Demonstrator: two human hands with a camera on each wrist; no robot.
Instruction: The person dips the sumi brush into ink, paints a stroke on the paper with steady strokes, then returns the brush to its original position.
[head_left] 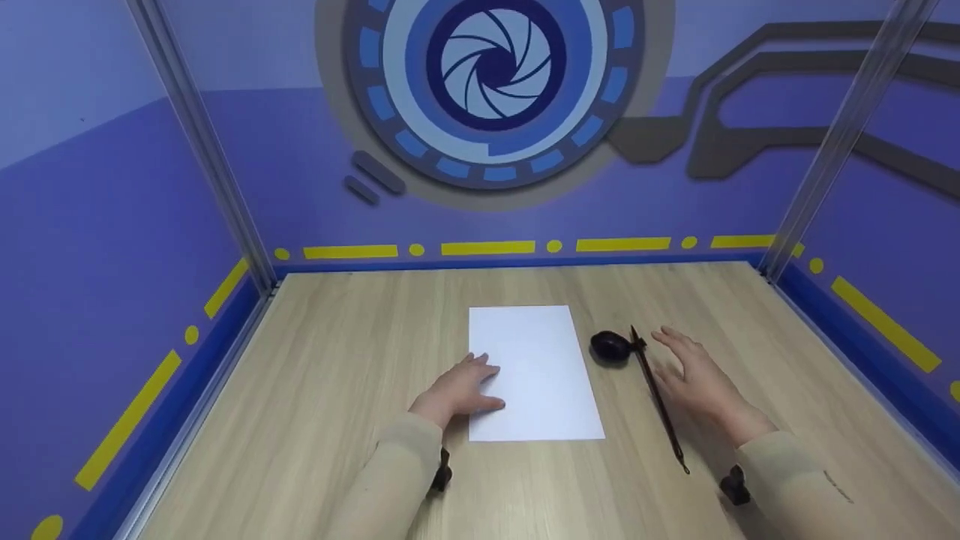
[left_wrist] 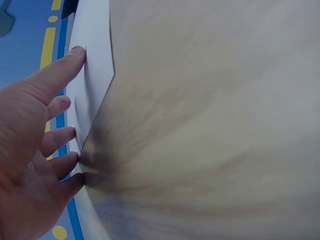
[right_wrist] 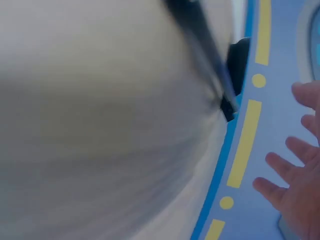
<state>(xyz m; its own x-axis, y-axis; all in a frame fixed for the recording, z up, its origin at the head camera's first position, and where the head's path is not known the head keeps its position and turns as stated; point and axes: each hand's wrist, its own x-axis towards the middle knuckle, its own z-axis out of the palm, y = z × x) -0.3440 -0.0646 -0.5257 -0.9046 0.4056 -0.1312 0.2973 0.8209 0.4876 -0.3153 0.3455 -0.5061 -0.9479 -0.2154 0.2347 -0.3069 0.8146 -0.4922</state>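
Observation:
A blank white sheet of paper point(head_left: 536, 375) lies on the wooden table. My left hand point(head_left: 461, 388) rests at the sheet's left edge, its fingers spread and touching the paper, as the left wrist view point(left_wrist: 37, 140) also shows. To the right of the sheet stands a small, round, black dish-like object point(head_left: 610, 346). A dark, slender brush point(head_left: 660, 401) with a hanging loop leans its upper end on that object's side. Just right of the brush, my right hand point(head_left: 697, 382) holds nothing, fingers extended and apart. The right wrist view catches the brush point(right_wrist: 207, 45) blurred.
The wood-grain table point(head_left: 360, 330) is closed in by blue-purple printed panels point(head_left: 285, 165) at the back and sides. Metal posts point(head_left: 217, 165) stand at the back corners. A dark wrist strap piece point(head_left: 441, 472) shows below the left sleeve.

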